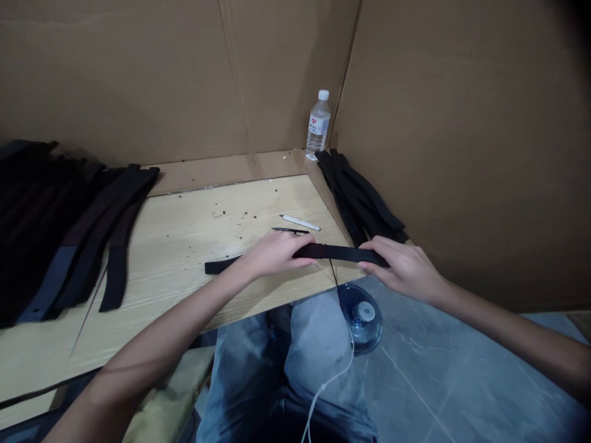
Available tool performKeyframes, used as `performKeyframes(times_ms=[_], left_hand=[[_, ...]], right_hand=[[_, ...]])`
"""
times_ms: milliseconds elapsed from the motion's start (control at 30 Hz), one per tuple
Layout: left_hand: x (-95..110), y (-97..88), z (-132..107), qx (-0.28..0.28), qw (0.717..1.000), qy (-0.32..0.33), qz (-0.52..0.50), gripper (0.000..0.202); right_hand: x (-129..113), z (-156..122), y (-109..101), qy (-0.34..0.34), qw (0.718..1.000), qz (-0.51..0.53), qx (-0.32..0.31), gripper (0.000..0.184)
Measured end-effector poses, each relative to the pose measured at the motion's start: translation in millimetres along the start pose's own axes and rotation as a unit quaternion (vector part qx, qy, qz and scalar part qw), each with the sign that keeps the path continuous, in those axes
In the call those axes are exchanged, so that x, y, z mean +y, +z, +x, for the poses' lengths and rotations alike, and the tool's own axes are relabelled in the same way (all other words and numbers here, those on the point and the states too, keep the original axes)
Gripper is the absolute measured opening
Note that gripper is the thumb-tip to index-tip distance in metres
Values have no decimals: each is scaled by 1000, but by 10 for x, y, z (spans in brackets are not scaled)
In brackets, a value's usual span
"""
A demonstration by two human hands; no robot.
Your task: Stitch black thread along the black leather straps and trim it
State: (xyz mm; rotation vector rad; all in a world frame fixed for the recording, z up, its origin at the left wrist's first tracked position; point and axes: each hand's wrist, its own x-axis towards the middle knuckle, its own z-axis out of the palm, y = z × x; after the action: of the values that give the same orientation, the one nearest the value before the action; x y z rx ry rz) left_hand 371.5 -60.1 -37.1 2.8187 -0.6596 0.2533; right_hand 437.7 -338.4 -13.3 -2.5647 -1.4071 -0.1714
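Note:
A black fabric strap (344, 253) stretches between my two hands over the near right edge of the table. My left hand (281, 253) is closed round its middle, and its left end lies out past my wrist above the board. With fingers and thumb my right hand (404, 267) pinches the strap toward its right end. A dark seam or band crosses the strap between the hands, and a thin dark cord hangs beneath it. Just beyond my left hand lie a black pen (290, 231) and a white pen-shaped tool (301, 222).
Many dark straps are heaped (69, 234) at the left; a smaller bunch (362, 194) lies at the right. A water bottle (318, 126) stands in the cardboard corner. Dark crumbs dot the wooden board (221, 203). Below the edge are a large blue water jug (362, 326) and a white cable (318, 397).

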Motion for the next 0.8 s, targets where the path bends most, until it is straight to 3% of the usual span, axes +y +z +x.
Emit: performKeyframes(times_ms=[300, 400, 500, 567, 600, 700, 800], left_hand=[[41, 12, -38, 13, 999, 34, -25, 44], [64, 24, -47, 16, 999, 16, -22, 44], [73, 22, -54, 17, 1000, 18, -16, 43], [87, 11, -52, 16, 1000, 22, -14, 42], [100, 4, -48, 15, 999, 25, -15, 42], [160, -16, -18, 21, 999, 42, -16, 42], [233, -32, 33, 25, 998, 59, -6, 41]], right_hand=[[32, 9, -44, -4, 1000, 9, 7, 25], [-23, -83, -68, -24, 994, 12, 107, 21], [-102, -339, 59, -15, 974, 28, 222, 5], [-129, -573, 296, 23, 977, 96, 187, 10], [-126, -693, 463, 75, 982, 131, 117, 10], [-64, -1018, 1099, 247, 942, 228, -21, 20], [-21, -1239, 1746, 263, 906, 325, -67, 51]])
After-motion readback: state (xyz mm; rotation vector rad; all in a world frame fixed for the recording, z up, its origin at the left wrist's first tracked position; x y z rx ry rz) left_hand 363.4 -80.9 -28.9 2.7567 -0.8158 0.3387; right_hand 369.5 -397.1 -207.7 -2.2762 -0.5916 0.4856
